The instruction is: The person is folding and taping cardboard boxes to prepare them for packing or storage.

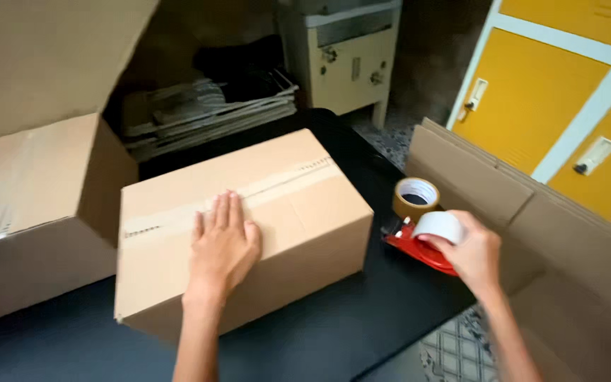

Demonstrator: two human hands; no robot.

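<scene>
The left hand (pixel 224 244) lies flat and open on the taped box (pixel 242 226) at table centre. At three o'clock, the right hand (pixel 472 255) grips the tape dispenser (pixel 426 244); its blade could nick fingers.

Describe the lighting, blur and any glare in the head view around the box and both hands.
Head view: soft, dim light, no hard glare; the taped cardboard box shows slight motion blur at its left edge; the left hand lies flat on it, fairly sharp; the right hand on the red tape dispenser is mildly smeared; the background under the shelf is dark.
</scene>
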